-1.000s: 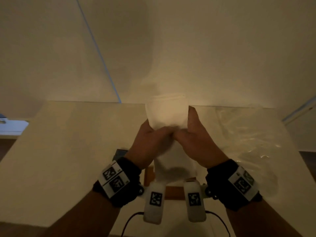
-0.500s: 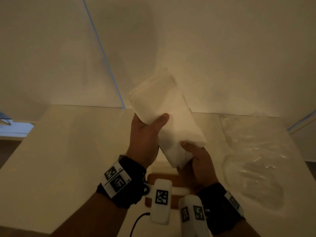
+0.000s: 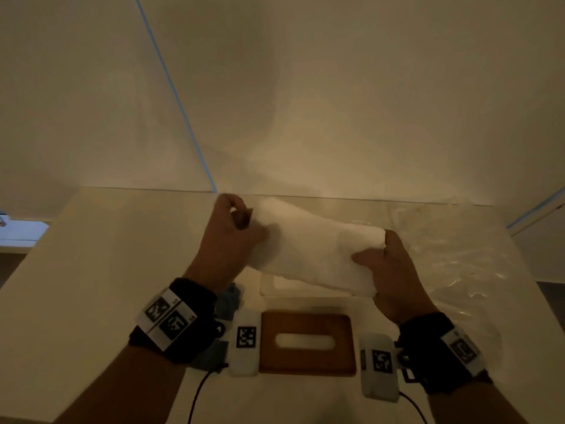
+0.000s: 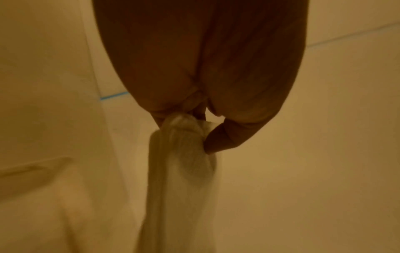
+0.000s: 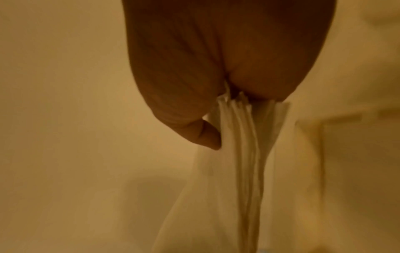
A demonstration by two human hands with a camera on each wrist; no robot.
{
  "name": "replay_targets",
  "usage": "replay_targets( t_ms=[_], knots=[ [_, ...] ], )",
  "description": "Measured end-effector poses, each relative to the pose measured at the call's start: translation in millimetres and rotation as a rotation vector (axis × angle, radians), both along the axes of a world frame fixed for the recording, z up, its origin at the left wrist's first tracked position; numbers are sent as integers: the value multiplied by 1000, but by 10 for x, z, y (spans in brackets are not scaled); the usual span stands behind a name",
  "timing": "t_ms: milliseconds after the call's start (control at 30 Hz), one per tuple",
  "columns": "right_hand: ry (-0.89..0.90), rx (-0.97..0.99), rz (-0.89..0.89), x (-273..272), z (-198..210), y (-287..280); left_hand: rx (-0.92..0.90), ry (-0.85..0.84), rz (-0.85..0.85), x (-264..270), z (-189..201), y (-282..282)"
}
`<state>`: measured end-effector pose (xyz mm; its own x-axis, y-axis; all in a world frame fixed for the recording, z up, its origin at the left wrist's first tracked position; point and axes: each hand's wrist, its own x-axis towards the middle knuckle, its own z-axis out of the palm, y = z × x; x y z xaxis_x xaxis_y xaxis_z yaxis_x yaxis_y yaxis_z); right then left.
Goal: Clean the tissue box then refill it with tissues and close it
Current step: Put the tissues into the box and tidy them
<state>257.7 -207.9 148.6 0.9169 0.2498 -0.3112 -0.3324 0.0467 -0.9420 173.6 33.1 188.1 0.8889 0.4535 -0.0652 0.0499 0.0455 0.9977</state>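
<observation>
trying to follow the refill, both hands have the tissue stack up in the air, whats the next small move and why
Probably lower the stack level into the white box just beneath it. The left hand and right hand each grip one end, holding it lengthwise above the table, and the wooden lid lies off to the near side, so the box looks open.

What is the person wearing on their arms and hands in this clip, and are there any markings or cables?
Both forearms are bare, with no sleeves or gloves. The left hand and right hand each have a black wristband carrying a white plate printed with black square fiducial markers. A white oblong camera unit, also bearing a marker, is mounted at each wrist, and a thin black cable trails from each unit.
</observation>
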Motion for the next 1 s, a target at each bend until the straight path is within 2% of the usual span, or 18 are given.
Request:
replay_targets(
  t_ms=[133,233,300,400,500,667,800,933,1000],
  knots=[
    [-121,-376,74,149,-258,-36,157,159,-75,-16,-598,-20],
    [-328,-638,132,208,-467,35,212,306,-72,42,-974,-20],
    [-403,-723,180,240,-603,100,319,413,-77,108,-1106,-26],
    [-392,-758,216,318,-790,174,587,469,-31,230,-1190,-11],
    [-412,-856,306,381,-936,225,702,521,-35,335,-1268,39],
    [-495,-1106,513,373,-1036,296,815,653,-183,385,-1355,-40],
    [-529,-1205,592,344,-1055,365,969,691,-323,407,-1353,-95],
    [-751,-1258,533,255,-1064,395,1072,666,-375,386,-1299,-181],
    [-822,-1263,610,239,-1057,441,1098,688,-450,390,-1332,-219]
  ],
)
